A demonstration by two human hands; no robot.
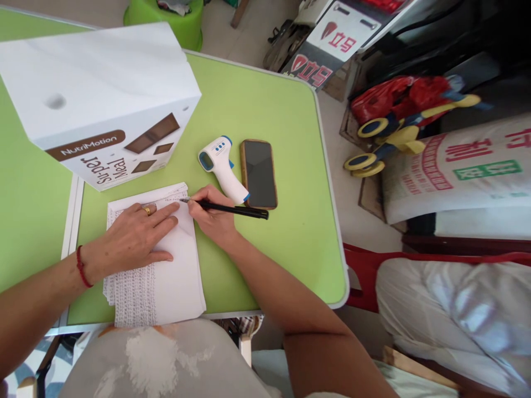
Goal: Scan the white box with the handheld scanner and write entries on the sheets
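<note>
My right hand (213, 218) is closed around a black pen (236, 209). The pen's tip touches the upper right part of a stack of white paper (176, 276). Dense handwriting covers the left side of the top sheet, and a short line of writing shows near the tip. My left hand (139, 235) lies flat on the paper with its fingers spread, a gold ring on one finger and a red cord at the wrist. Just beyond my right hand, a white and blue infrared thermometer (224, 168) rests against a smartphone (260, 174) in a brown case, its screen dark.
A large white NutriMotion box (108, 83) stands behind the paper on the green folding table (298, 237). Off the table's right side are a printed sack (464, 171), a yellow and blue wheeled item (390, 141) and a red chair (363, 276). A green stool (166, 22) stands behind.
</note>
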